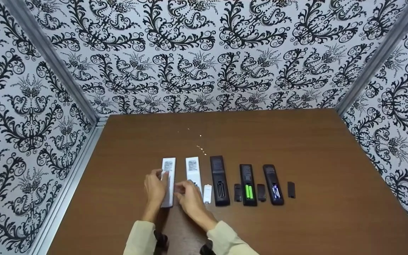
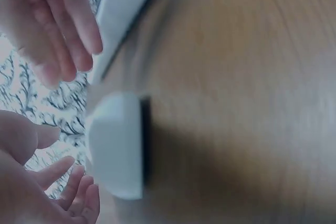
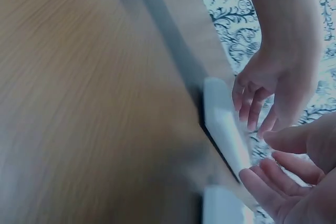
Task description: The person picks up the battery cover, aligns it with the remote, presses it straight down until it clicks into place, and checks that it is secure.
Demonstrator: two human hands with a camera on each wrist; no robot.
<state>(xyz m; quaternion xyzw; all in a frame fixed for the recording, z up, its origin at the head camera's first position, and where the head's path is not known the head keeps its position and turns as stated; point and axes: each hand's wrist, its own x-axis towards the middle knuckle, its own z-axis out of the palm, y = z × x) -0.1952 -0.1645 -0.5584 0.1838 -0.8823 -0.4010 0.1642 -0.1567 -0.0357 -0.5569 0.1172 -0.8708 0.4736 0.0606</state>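
Two white remote controls lie face down on the brown table. My left hand (image 1: 155,187) is over the leftmost white remote (image 1: 169,164), its thumb above the back and its fingers by the left side. Between the two white remotes is my right hand (image 1: 191,202), which partly hides the second white remote (image 1: 192,165). In the left wrist view, the relaxed fingers of my left hand (image 2: 47,182) are near the leftmost remote's rounded end. The right wrist view has my right hand (image 3: 294,182) with fingers loosely bent, grasping nothing. A white battery cover (image 1: 207,193) lies beside the second remote.
Right of these lie a large black remote (image 1: 219,170) with a bare battery compartment, a black remote (image 1: 246,173) with green batteries, and a smaller black remote (image 1: 269,171) with batteries. Black covers (image 1: 238,192) lie among them, another cover (image 1: 291,189) far right. Patterned walls surround the table (image 1: 260,138).
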